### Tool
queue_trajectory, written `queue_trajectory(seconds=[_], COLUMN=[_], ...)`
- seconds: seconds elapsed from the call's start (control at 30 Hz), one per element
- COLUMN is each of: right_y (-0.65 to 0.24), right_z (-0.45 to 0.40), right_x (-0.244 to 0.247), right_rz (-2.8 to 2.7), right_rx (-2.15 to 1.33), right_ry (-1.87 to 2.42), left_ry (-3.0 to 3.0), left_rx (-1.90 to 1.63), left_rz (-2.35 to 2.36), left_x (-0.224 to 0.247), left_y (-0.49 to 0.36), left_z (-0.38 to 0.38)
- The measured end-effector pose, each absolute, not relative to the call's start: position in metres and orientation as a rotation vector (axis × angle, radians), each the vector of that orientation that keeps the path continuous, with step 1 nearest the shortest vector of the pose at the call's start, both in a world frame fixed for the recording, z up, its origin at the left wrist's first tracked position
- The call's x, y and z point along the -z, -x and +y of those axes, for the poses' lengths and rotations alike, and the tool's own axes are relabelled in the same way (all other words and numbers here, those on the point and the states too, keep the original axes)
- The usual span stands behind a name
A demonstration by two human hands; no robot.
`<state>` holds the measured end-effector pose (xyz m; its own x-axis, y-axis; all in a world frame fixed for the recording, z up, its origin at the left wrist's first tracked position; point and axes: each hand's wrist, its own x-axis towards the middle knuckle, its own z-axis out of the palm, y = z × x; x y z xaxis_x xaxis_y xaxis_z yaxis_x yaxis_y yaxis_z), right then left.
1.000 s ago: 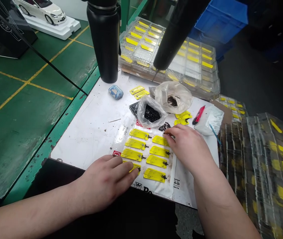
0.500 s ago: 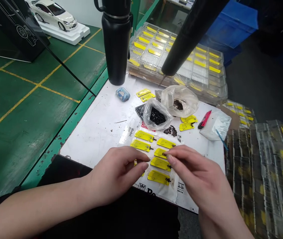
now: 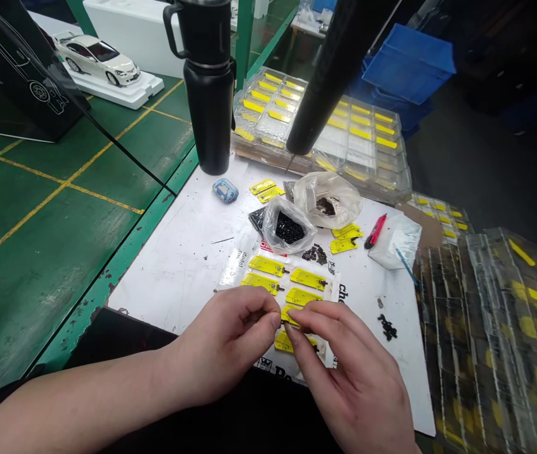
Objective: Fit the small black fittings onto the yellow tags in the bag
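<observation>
Over the front of the sheet, my left hand (image 3: 237, 337) is closed with thumb and forefinger pinched. What it holds, if anything, is hidden. My right hand (image 3: 351, 366) reaches in from the right, its thumb and fingertips pinching a small dark part (image 3: 285, 323) close to the left fingertips. Under and behind the hands, flat yellow pieces (image 3: 267, 265) lie in two columns on a printed plastic bag (image 3: 230, 268). Several carry a small black fitting at the right end. My fingers partly cover the nearer yellow pieces.
Behind the rows stand an open bag of black bits (image 3: 268, 236) and a bag of brown bits (image 3: 351, 189). A red cutter (image 3: 375, 231) rests by a white block (image 3: 403, 243). A black bottle (image 3: 209, 116), a dark hanging tool (image 3: 313, 94) and stacked clear trays (image 3: 403, 167) stand beyond.
My right hand has moved left from a yellow piece's end, and its fingertips now meet those of my left hand. The view has shifted slightly, showing black bits at the right.
</observation>
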<state>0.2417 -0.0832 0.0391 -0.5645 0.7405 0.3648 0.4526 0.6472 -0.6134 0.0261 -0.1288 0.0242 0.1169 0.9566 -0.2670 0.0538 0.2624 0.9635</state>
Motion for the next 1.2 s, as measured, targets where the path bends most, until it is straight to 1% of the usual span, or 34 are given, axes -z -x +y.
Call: queue_trajectory(seconds=[0.23,0.37,0.43,0.53,0.6,0.7,0.9,1.2], right_y=[-0.236,-0.235,-0.237,-0.242,-0.244,-0.243,-0.233,-0.23], right_z=[-0.077,-0.07,-0.067,-0.065,-0.066,-0.069,-0.075,-0.074], right_x=[-0.039,-0.028,-0.016,0.004,0.015,0.023,0.025,0.025], right_rz=[-2.312,-2.352,-2.383,-2.451,-2.506,-2.56,-2.565,-2.572], right_rx=[-0.557,-0.556,-0.512,-0.398,-0.357,-0.372,-0.423,-0.382], right_ry=[0.795,0.783,0.829,0.946,1.001,1.036,1.069,1.07], left_ry=[-1.041,-1.136,-1.318,-1.748,-2.009,-2.203,-2.312,-2.332], left_rx=[-0.924,-0.799,-0.747,-0.707,-0.691,-0.716,-0.742,-0.703], left_rz=[1.248,1.298,1.414,1.586,1.574,1.506,1.443,1.429], left_x=[-0.021,-0.021,-0.016,0.0,0.013,0.029,0.038,0.04], left_y=[-0.023,-0.014,-0.007,0.002,0.006,0.007,0.008,0.008], left_z=[-0.13,-0.121,-0.117,-0.114,-0.114,-0.117,-0.119,-0.119])
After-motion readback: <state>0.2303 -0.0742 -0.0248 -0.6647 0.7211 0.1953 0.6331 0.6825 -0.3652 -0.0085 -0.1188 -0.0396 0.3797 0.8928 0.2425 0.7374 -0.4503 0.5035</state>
